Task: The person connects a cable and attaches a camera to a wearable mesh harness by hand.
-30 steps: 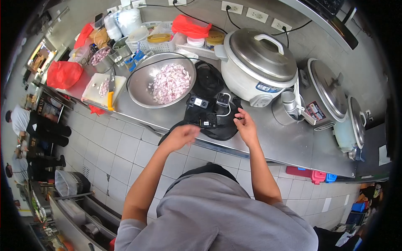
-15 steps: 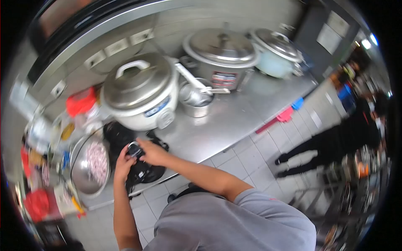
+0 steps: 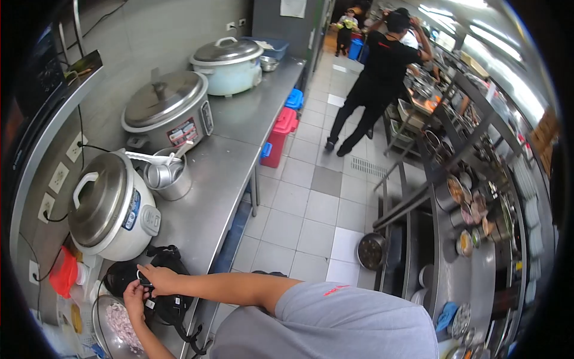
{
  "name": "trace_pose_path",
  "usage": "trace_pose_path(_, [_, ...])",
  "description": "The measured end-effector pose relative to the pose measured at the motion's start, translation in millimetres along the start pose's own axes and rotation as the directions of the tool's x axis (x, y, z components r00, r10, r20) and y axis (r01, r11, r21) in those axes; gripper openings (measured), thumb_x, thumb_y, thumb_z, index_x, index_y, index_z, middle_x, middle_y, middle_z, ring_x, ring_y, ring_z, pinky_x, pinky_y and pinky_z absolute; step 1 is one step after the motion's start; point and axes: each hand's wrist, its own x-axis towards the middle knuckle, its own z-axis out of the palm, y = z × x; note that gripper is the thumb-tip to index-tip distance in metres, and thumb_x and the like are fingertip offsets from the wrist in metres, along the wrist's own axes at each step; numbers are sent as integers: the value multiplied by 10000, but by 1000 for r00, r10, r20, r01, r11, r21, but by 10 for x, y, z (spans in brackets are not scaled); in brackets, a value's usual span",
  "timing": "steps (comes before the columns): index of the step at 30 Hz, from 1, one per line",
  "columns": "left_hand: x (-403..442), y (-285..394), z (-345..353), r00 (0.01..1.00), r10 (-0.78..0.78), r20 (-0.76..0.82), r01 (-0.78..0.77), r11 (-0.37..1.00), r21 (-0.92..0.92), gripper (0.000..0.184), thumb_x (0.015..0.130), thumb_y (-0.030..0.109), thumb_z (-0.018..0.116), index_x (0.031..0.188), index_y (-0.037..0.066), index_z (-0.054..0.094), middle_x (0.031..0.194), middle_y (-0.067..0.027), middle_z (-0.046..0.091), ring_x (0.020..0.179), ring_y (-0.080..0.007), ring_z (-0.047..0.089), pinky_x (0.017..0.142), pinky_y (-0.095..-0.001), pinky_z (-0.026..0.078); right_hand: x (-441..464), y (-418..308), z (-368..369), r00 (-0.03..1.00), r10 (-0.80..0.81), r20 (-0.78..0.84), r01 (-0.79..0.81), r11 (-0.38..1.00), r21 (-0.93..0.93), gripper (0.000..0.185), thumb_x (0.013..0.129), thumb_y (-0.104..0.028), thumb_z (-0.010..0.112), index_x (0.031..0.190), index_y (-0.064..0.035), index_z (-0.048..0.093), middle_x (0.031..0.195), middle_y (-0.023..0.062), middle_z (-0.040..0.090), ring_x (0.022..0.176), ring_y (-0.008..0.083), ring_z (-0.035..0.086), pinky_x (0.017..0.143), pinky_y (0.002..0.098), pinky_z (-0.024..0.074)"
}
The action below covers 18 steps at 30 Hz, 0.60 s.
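At the lower left, both hands meet at a small black object with a pale shiny rim (image 3: pixel 143 279); its exact kind is too small to make out. The fingers of my left hand (image 3: pixel 135 300) grip it from below. My right hand (image 3: pixel 159 280) pinches it from the other side, fingertips close to the left ones. Beneath and beside them a black bag with straps (image 3: pixel 170 306) lies on the steel counter (image 3: pixel 224 158). Left of the bag stands a metal bowl (image 3: pixel 103 320) of chopped pale pink food (image 3: pixel 122 326).
A white rice cooker (image 3: pixel 122 206), a grey cooker (image 3: pixel 164 107) and a pale blue cooker (image 3: pixel 227 69) line the wall. A metal pot (image 3: pixel 176 182) holds ladles. A person in black (image 3: pixel 382 72) stands in the aisle. Shelving (image 3: pixel 412 209) runs along the right.
My view has swung right and up, showing more of the aisle and the right-hand shelving. Both hands remain together at the small black object over the bag.
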Motion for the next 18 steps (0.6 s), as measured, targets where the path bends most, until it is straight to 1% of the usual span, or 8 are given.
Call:
trace_pose_path(3, [21, 9, -71, 996, 84, 4, -84, 993, 84, 176, 955, -24, 566, 1118, -28, 634, 887, -51, 663, 744, -112, 659, 640, -235, 559, -71, -127, -20, 996, 75, -54, -78, 995, -59, 1068, 642, -192, 900, 1513, 2, 312, 1340, 227, 517, 1125, 405, 620, 935, 440, 530])
trace_pose_path(5, [151, -143, -181, 979, 188, 83, -193, 979, 65, 87, 936, 8, 602, 1006, -23, 643, 785, -44, 633, 625, -99, 597, 535, -234, 475, -103, -225, -19, 988, 76, -133, -88, 992, -89, 985, 658, -224, 893, 1466, -7, 373, 1310, 214, 549, 1129, 397, 620, 928, 448, 531])
trace_pose_path(6, [110, -12, -123, 980, 170, 100, -183, 974, 135, 48, 933, 31, 619, 945, -6, 647, 744, -31, 611, 586, -90, 559, 502, -232, 426, -101, -159, 28, 984, 43, -173, -59, 994, -87, 932, 666, -240, 889, 1433, -13, 411, 1288, 210, 568, 1128, 391, 622, 922, 452, 531])
trace_pose_path(7, [66, 75, -47, 985, 155, 75, -164, 978, 130, 45, 937, 51, 633, 925, 17, 660, 728, -9, 597, 586, -82, 549, 500, -224, 420, -66, -75, 91, 966, -18, -256, -17, 991, -134, 823, 660, -308, 886, 1316, -20, 481, 1134, 208, 633, 999, 393, 668, 815, 491, 559])
trace_pose_path(8, [-75, 305, 31, 978, 187, 90, -206, 934, 293, 61, 947, 82, 645, 918, 29, 657, 717, 8, 582, 589, -76, 537, 499, -219, 417, -57, -99, 54, 980, 32, -198, -63, 986, -157, 710, 688, -292, 870, 1245, -40, 510, 1089, 202, 645, 986, 392, 671, 811, 496, 556])
trace_pose_path(10, [8, 212, -18, 964, 224, 144, -255, 934, 250, 117, 971, 127, 642, 894, 39, 652, 707, 21, 570, 600, -72, 526, 533, -219, 434, -35, -73, 42, 977, -27, -212, -16, 980, -200, 617, 713, -248, 849, 1205, -43, 540, 1143, 188, 634, 1038, 382, 655, 850, 477, 547])
trace_pose_path(12, [40, 105, -78, 947, 282, 154, -316, 904, 287, 91, 966, 120, 641, 947, 36, 672, 730, 5, 619, 622, -83, 555, 571, -250, 466, 4, -5, 93, 976, -57, -210, 15, 981, -195, 674, 724, -194, 836, 1304, -37, 531, 1244, 178, 617, 1133, 376, 621, 940, 444, 523])
trace_pose_path(18, [-44, -19, 9, 983, 144, 115, -146, 989, 1, 313, 973, 68, 603, 1283, 23, 621, 1033, -28, 671, 848, -100, 634, 719, -252, 540, 117, 126, 39, 990, -125, -71, 120, 990, -72, 774, 698, -157, 865, 1385, -78, 517, 1284, 191, 610, 1176, 378, 602, 983, 420, 500])
